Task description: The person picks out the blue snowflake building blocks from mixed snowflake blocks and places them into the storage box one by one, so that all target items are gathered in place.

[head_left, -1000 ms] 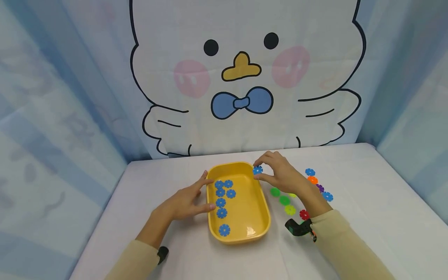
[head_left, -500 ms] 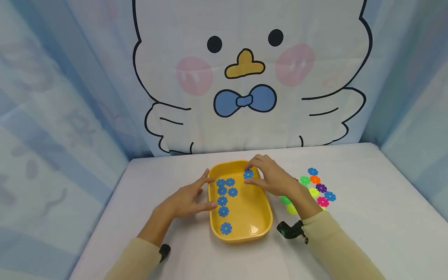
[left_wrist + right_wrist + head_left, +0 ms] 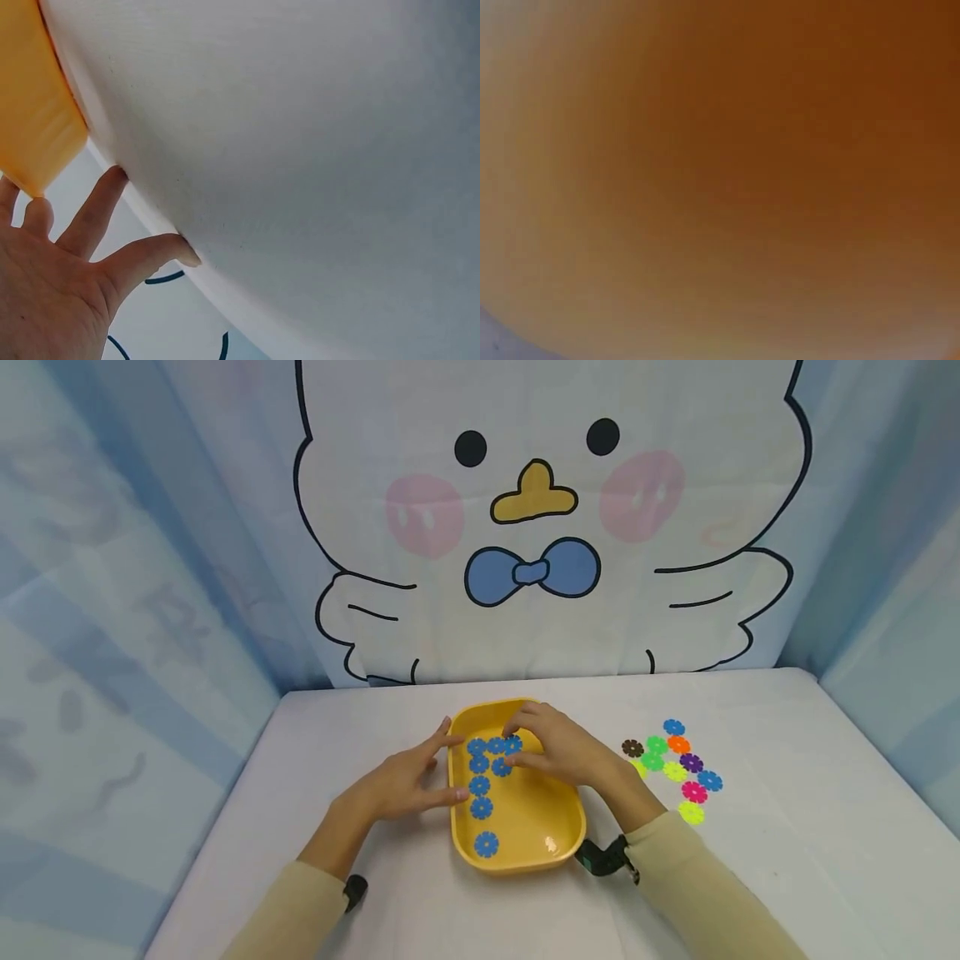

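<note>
My right hand [image 3: 564,747] reaches over the right rim of a yellow tray [image 3: 536,827] in the head view. It pinches a blue flower-shaped disc [image 3: 513,744] between thumb and fingers, low inside the tray. Several like discs lie in the tray, such as a blue disc [image 3: 487,844] near its front end and another blue disc [image 3: 481,807] along the left side. My left hand [image 3: 390,787] rests against the left rim, fingers spread and fairly straight. In the left wrist view, little of the tray [image 3: 41,97] shows beside this hand. The right wrist view is a yellow-brown blur.
Loose flower discs lie on the white table [image 3: 787,860] right of the tray, among them a brown disc [image 3: 632,748], an orange disc [image 3: 678,744], a pink disc [image 3: 694,792] and a blue disc [image 3: 709,781]. A cartoon-printed curtain [image 3: 540,635] stands behind the table.
My right hand has carried the blue disc from above the tray's right rim leftward and down, beside the other discs. The left hand stays at the left rim.
</note>
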The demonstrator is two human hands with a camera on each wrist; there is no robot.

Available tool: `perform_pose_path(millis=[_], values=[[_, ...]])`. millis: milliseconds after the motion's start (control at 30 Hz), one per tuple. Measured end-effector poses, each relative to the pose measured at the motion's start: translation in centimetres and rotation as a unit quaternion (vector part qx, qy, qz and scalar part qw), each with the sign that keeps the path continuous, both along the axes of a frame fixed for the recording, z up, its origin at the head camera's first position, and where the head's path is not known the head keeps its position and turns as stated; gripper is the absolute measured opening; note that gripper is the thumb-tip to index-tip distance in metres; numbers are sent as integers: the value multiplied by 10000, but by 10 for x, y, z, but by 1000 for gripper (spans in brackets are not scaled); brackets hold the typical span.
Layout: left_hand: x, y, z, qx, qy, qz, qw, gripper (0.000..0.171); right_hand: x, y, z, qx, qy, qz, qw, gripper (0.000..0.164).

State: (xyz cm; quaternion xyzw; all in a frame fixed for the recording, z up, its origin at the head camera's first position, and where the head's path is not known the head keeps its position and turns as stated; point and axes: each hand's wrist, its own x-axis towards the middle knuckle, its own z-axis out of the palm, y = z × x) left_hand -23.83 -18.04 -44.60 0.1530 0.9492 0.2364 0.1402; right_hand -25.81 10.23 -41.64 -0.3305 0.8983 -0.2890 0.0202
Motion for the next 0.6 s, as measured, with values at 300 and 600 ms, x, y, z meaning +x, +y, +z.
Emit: perform_pose_path(millis=[300, 600], values=[[0, -1, 1, 36, -20, 11, 10000, 88, 2, -14, -8, 162, -90, 39, 9998, 32], [-2, 1, 3, 50, 33, -94, 9999, 86, 6, -21, -5, 634, -195, -171, 9976, 30]])
